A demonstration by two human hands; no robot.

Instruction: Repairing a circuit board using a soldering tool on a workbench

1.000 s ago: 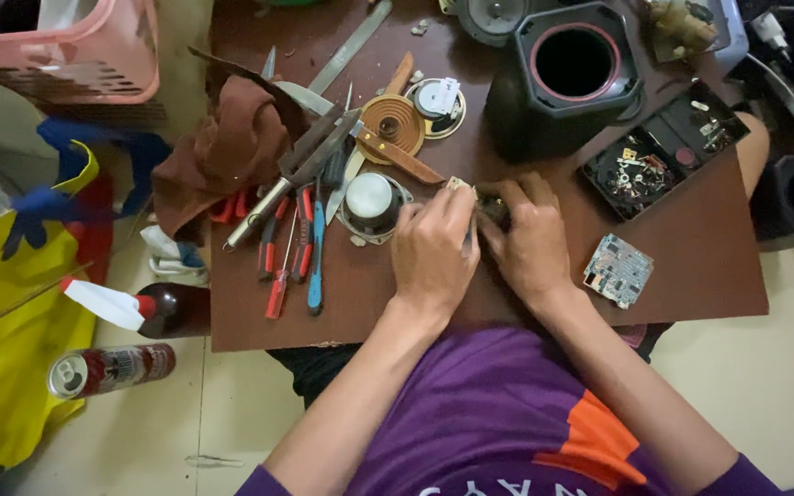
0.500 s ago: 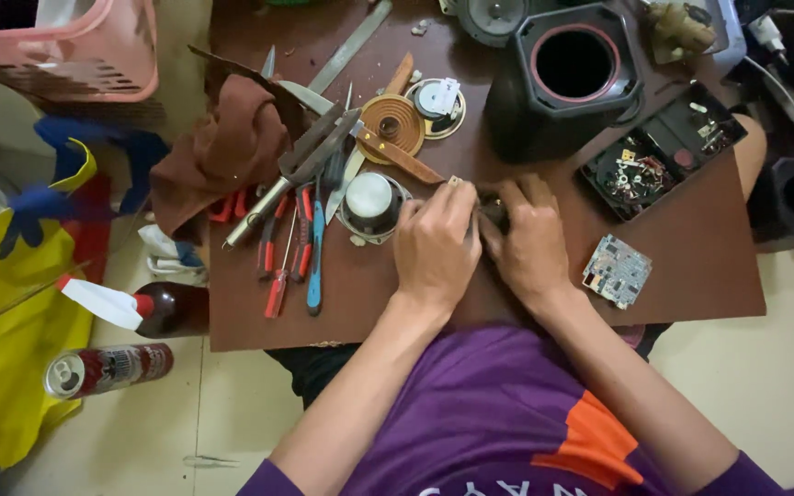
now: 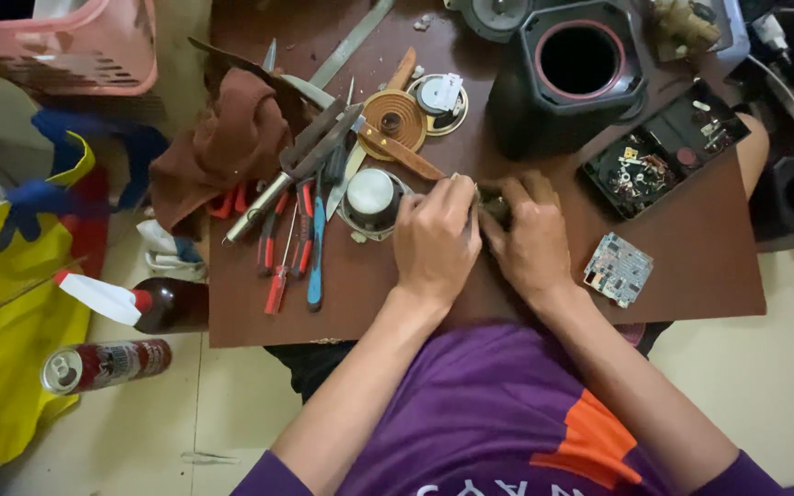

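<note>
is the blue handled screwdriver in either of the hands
No, the blue-handled screwdriver lies on the brown table left of the left hand; both hands close on a small dark part.

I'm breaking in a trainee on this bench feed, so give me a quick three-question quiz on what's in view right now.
1. True or false: the left hand and the right hand are closed together on one small dark part at the middle of the brown table.
2. What lies just left of the left hand? A) a round speaker driver B) a pink basket C) a spray can
3. Fill in: the small circuit board lies to the ___ of the right hand.

Key: 1 true. 2 A, the round speaker driver. 3 right.
</note>
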